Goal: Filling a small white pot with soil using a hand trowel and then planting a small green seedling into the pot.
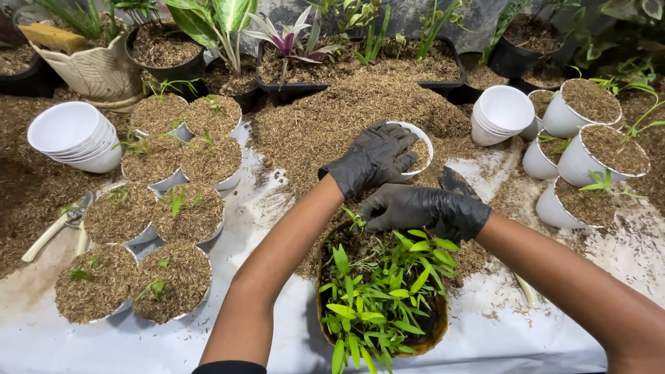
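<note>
Potting step: both gloved hands at work between the seedling clump and a white cup.

Left hand is curled round the rim of a part-filled white cup lying tilted vs. the husk pile at the sheet's far middle; right hand sits fingers-down on the near-centre seedling clump, pinching at a shoot, can't tell if one is held yet. Filled cups crowd the left side, more filled cups at right, empty cup stacks far left, pruners by the left edge. Likely step: pulling one seedling; next calls for gentle root separation w/o snapping stems.
</note>
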